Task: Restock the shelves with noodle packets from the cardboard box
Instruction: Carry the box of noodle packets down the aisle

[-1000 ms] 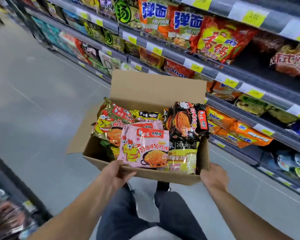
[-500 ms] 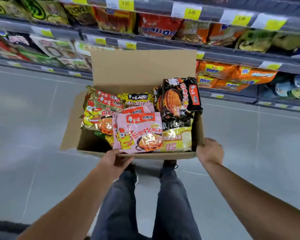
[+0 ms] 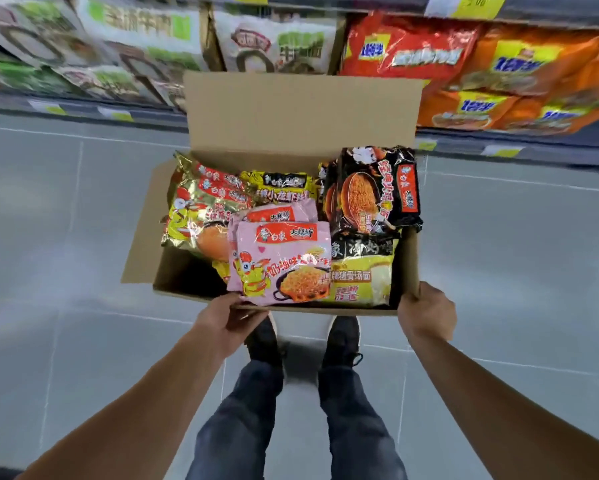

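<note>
While full of noodle packets (image 3: 284, 261): cardboard box (image 3: 301, 112); left hand (image 3: 230, 320), right hand (image 3: 426, 311) both clamped on its near edge.

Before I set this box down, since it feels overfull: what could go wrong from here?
The black noodle packet overhangs the cardboard box's right wall and might slide out if the box tips. The pink noodle packet leans over the near edge by the left hand. The right hand grips only a corner, so the box could tilt.
</note>
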Motion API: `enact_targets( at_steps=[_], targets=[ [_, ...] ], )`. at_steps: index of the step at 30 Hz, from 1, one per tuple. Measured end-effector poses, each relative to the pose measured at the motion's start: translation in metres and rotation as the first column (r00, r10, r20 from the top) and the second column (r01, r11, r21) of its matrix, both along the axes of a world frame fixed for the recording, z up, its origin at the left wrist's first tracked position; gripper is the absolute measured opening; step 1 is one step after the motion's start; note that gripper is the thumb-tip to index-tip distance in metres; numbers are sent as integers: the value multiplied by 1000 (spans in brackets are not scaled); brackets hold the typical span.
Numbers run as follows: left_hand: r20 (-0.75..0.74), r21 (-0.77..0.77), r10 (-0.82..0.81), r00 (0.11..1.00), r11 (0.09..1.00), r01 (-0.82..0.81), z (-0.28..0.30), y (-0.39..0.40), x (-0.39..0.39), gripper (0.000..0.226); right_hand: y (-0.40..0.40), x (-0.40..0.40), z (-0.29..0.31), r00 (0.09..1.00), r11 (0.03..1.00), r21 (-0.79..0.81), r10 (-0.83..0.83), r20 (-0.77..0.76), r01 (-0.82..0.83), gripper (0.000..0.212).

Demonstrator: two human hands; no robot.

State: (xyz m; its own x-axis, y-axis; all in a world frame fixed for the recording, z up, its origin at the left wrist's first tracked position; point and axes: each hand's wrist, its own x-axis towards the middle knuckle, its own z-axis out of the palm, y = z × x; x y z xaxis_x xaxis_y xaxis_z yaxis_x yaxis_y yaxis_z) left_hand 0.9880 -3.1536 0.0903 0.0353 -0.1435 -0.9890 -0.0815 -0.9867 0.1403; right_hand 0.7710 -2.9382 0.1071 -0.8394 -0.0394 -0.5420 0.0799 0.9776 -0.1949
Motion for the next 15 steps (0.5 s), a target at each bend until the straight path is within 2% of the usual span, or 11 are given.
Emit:
enact_targets(
  at_steps=[4, 8, 12, 15],
  targets=[
    [26, -2, 5, 1000, 1000, -5, -61, -9, 3, 25, -6, 8, -60, 1000, 1000, -2, -3, -19, 3, 12],
    [22, -10, -8, 1000, 1000, 8, -113, -18, 3, 18, -13, 20, -115, 999, 999, -44, -4, -35, 3, 28],
    [16, -23, 12, 1000, 1000, -12, -151, -29, -1, 11, -23, 23, -156, 1000, 999, -49, -10, -2, 10, 13],
    [-2, -19, 37, 999, 999, -37, -176, -29, 2, 12, -30, 26, -189, 1000, 999, -33, -7, -19, 6, 17]
  ],
)
